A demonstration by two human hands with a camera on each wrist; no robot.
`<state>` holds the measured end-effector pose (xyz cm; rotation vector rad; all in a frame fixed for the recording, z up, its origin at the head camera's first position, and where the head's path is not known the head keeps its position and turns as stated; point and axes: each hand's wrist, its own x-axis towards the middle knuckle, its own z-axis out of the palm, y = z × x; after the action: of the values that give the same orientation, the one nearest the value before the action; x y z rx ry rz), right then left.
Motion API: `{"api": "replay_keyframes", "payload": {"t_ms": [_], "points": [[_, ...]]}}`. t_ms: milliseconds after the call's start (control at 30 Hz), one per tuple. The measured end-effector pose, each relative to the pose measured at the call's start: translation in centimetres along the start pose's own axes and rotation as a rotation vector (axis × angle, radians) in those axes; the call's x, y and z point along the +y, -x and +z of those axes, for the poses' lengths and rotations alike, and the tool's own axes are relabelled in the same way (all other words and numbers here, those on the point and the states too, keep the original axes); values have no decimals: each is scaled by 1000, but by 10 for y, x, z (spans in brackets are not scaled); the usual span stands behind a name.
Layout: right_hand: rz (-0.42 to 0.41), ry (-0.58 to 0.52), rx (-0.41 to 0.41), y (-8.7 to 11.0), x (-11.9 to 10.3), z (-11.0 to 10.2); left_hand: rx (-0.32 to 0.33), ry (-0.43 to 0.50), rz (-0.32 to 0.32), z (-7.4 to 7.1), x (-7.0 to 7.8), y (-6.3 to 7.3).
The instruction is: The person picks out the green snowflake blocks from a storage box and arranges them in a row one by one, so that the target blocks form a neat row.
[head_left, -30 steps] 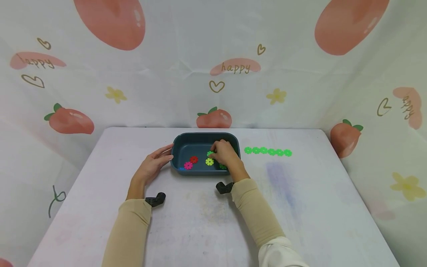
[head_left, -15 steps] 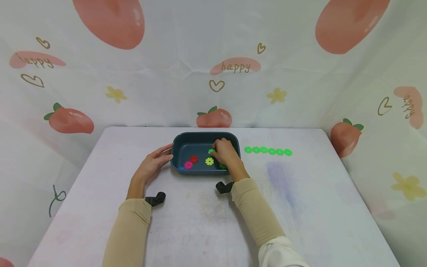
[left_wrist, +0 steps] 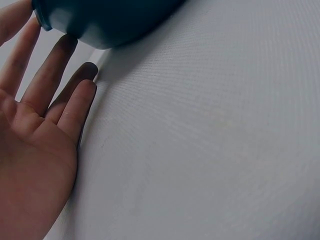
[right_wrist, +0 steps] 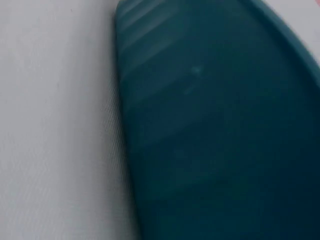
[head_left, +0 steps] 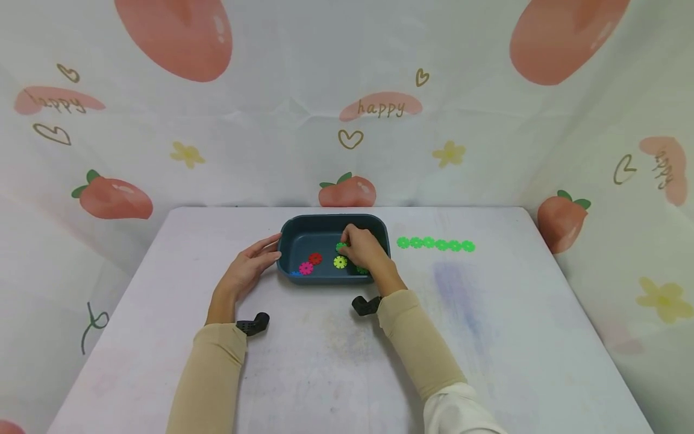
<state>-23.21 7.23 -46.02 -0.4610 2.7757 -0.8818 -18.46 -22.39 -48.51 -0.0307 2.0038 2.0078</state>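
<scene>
In the head view a dark teal plastic basin stands on the table. My right hand reaches into its right half and pinches a green snowflake disc between thumb and fingers. Just below that lies a yellow disc. Partly under my right hand is another green disc. My left hand touches the basin's left side with fairly straight fingers; the left wrist view shows these fingers against the basin's outer wall. Only the basin's outside fills the right wrist view, which hides the right fingers.
A red disc, a pink disc and a blue disc lie in the basin's left part. Right of the basin, several green discs form a row on the white table. A printed cloth hangs behind.
My right hand has shifted only slightly inside the basin, the green disc at its fingertips moving a little right and back left. My left hand stays at the basin's side.
</scene>
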Motion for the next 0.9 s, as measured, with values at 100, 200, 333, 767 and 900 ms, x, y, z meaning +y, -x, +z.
{"api": "replay_keyframes", "payload": {"t_ms": [100,200,333,767,900], "points": [[-50,-82,18,2,0,-2,8,3,-4,1,0,-1],[-91,-166,66,5,0,-6,7,0,-5,2,0,-1],[-110,-277,124,9,0,-13,-2,2,-9,3,0,-2],[-166,-420,222,34,6,-40,-18,-30,-20,-3,0,1],[-140,-435,258,43,15,-48,-14,-55,-14,-1,0,2]]}}
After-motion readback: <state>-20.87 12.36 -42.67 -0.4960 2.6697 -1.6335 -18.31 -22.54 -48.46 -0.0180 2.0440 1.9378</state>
